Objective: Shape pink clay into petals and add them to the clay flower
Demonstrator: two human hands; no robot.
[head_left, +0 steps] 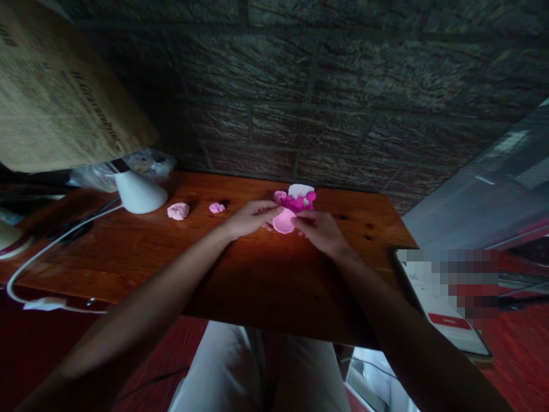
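Observation:
A flat round disc of light pink modelling clay (283, 221) is held just above the table between my two hands. My left hand (253, 218) pinches its left edge, thumb on top. On the opposite edge my right hand (319, 228) is closed, gripping with thumb and fingers. Right behind the disc lie bright magenta lumpy pieces (295, 202), a white flat piece (301, 189) and a small pink textured piece (280, 195). To the left of my hands rest a small pink clay lump (217, 208) and a larger pale pink lump (178, 211).
A lamp with a white base (141, 191) and a printed paper shade (68, 91) stands at the left, its white cord (55, 237) crossing the wooden table (257, 280). Behind rises a dark brick wall (278, 74). A tablet-like screen (446, 309) sits at the right edge.

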